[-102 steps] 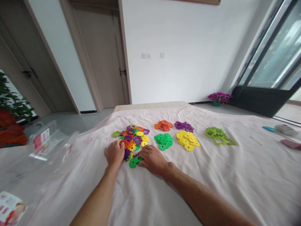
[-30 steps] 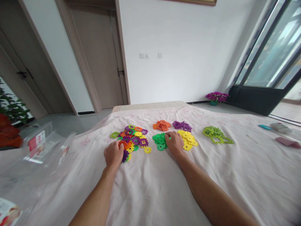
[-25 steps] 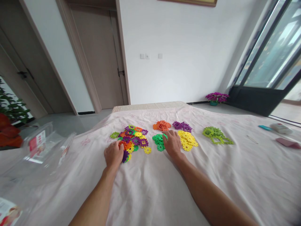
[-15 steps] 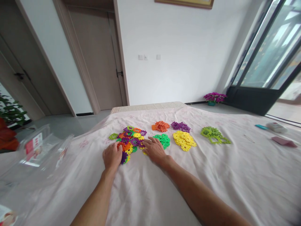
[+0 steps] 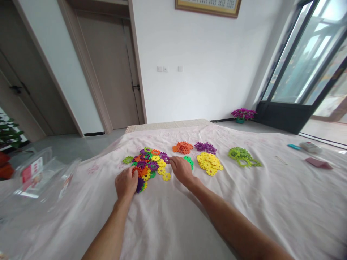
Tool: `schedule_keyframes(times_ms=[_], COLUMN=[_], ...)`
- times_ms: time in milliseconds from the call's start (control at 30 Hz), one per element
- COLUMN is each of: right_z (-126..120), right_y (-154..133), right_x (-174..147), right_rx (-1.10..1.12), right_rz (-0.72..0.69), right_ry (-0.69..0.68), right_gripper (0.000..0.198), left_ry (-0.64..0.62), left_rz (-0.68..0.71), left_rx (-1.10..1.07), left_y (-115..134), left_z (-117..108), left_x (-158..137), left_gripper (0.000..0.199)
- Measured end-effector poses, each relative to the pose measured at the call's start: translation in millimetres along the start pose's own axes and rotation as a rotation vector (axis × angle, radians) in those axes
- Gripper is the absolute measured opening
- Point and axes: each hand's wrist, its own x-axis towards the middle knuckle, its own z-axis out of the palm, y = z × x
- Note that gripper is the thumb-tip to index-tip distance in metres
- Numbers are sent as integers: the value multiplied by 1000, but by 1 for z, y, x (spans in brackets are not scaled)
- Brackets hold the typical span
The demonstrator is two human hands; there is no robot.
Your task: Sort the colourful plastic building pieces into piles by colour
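Note:
A heap of mixed snowflake discs, toothed plastic pieces in purple, orange, yellow and green, lies on the cloth. My left hand rests at the heap's left edge with its fingers curled together beside orange and purple discs; what they hold, if anything, is hidden. At the right edge of the heap, my right hand is closed, its fingertips on a purple snowflake disc. That hand partly covers a green pile. Nearby are single-colour piles: orange, purple, yellow and light green.
A pale floral cloth covers the table. Clear plastic packaging lies on the left. Toward the right edge are a pink folded piece, a blue object and a whitish packet.
My right hand has gone from spread fingers over the heap's edge to closed fingertips at a purple disc, uncovering yellow discs. My left hand stays by the heap. The view has tilted up slightly.

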Motion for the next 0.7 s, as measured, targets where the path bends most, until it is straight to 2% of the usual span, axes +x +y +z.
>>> schedule_keyframes(times_ms=[100, 200, 267, 300, 400, 567, 700], right_z=[-11, -25, -35, -40, -60, -90, -90], right_y=[32, 76, 104, 117, 145, 165, 164], right_x=[21, 39, 46, 48, 49, 42, 40], right_rx=[211, 464, 576, 582, 547, 399, 274], right_rz=[198, 365, 503, 590, 696, 742, 713], right_ry=[91, 191, 304, 356, 413, 424, 387], right_gripper=[28, 29, 29, 27, 28, 29, 36], left_ry=[13, 21, 22, 23, 21, 22, 22], left_rz=[-1, -3, -1, -2, -7, -3, 0], left_rx=[0, -12, -19, -20, -16, -10, -13], left_y=[1, 2, 2, 1, 1, 3, 4], left_z=[-1, -1, -1, 0, 1, 0, -2], left_x=[-1, -1, -1, 0, 0, 1, 0], left_gripper=[40, 40, 40, 40, 40, 40, 41])
